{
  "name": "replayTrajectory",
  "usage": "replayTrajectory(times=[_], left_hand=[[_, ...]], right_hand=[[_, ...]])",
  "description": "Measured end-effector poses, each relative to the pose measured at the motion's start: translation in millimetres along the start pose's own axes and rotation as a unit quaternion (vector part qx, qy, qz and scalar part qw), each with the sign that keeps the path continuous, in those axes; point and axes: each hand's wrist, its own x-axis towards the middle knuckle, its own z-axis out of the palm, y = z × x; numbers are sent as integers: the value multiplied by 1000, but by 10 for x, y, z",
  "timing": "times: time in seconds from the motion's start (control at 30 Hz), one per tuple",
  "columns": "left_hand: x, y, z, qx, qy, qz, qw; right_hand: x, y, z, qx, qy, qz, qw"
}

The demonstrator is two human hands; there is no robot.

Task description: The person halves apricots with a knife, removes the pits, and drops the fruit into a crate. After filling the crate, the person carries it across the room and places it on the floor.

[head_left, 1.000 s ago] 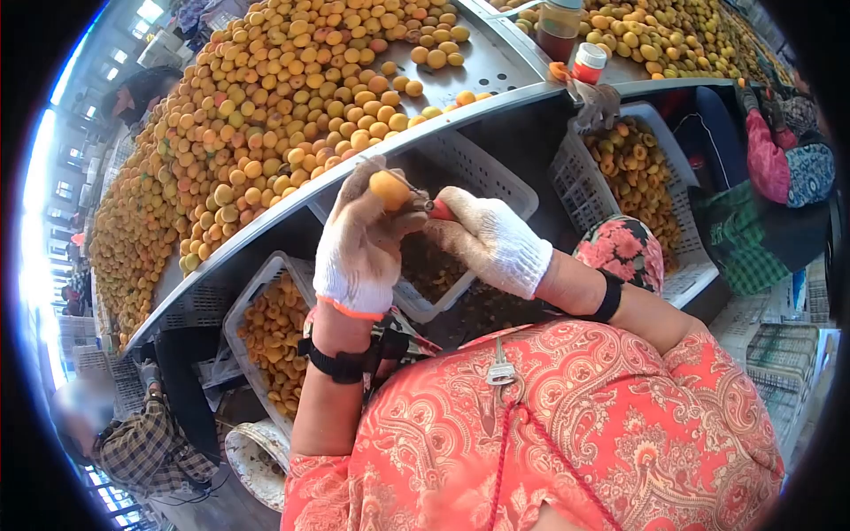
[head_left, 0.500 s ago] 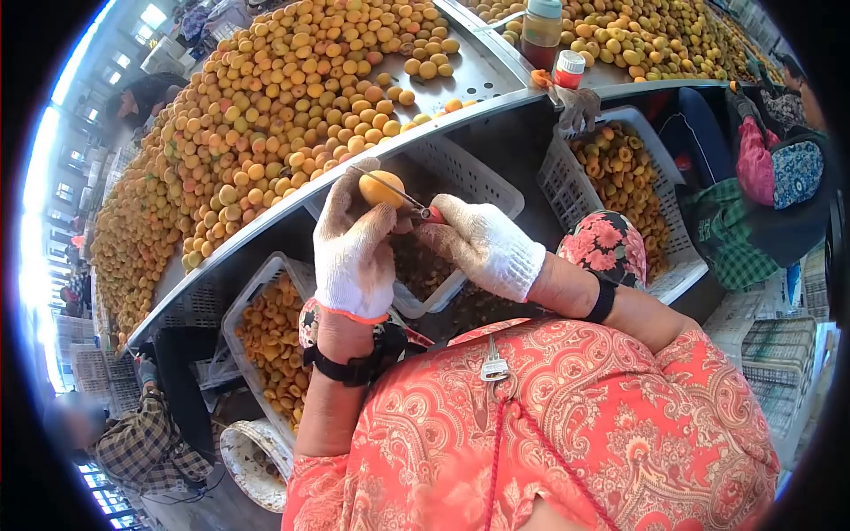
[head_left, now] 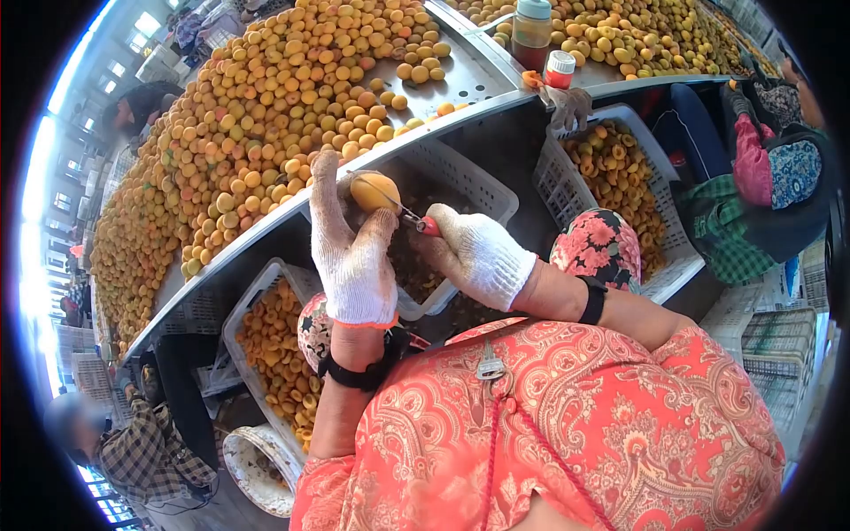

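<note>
In a soiled white glove, my left hand (head_left: 354, 265) holds a whole yellow apricot (head_left: 375, 190) between thumb and fingers, its index finger stretched up beside the fruit. My right hand (head_left: 487, 257), gloved too, is closed around the red handle of a small knife (head_left: 428, 227). The thin blade points up and left and lies across the apricot's face. Both hands are just in front of the metal table edge, above a white plastic crate (head_left: 482, 181) with dark contents at its bottom.
Heaped apricots (head_left: 266, 115) cover much of the metal table (head_left: 456, 66). A bottle (head_left: 531, 35) and a red jar with a white lid (head_left: 560, 69) stand near its edge. Crates of halved apricots flank me: left crate (head_left: 232, 332), right crate (head_left: 553, 173). A white bucket (head_left: 257, 469) stands lower left. Co-workers sit on both sides.
My left index finger has straightened upward, away from the fruit. Apricot and knife have shifted slightly left and down in view, with the blade still across the fruit.
</note>
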Motion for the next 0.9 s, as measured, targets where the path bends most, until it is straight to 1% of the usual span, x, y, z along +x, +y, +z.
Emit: replayTrajectory(times=[0.07,0.13,0.2,0.23,0.27,0.33,0.43,0.6,0.67,0.77,0.8,0.83,0.87,0.9], left_hand=[[8,-29,-25,-22,-10,-4,1000],[42,-91,-17,-45,-20,-6,999],[73,-182,24,-107,36,-2,994],[74,-210,10,-107,34,-1,994],[60,-241,-9,-118,22,-23,992],[26,-314,1,-153,13,-53,987],[20,-290,69,-139,26,-37,989],[24,-332,67,-119,15,-59,991],[51,-373,94,-210,104,-158,959],[114,-483,102,-182,111,-169,962],[137,-510,96,-148,99,-149,973],[154,-512,50,-148,97,-150,973],[173,-500,-21,-119,48,-123,984],[186,-457,-24,-90,-1,-95,991]], right_hand=[[9,-6,19,2,0,26,1000],[26,-9,39,-1,8,23,1000],[20,-37,53,-3,14,23,1000],[28,-58,44,-9,6,37,999],[25,-70,43,-16,-1,52,999],[45,-42,76,-16,11,43,999],[64,-65,93,-26,28,37,999],[49,-51,56,-34,20,53,998],[61,20,92,-48,20,63,997],[84,74,90,-25,20,84,996],[75,76,82,-26,21,85,996],[58,70,75,-8,35,67,997],[55,71,65,10,49,47,998],[67,83,55,9,51,47,998]])
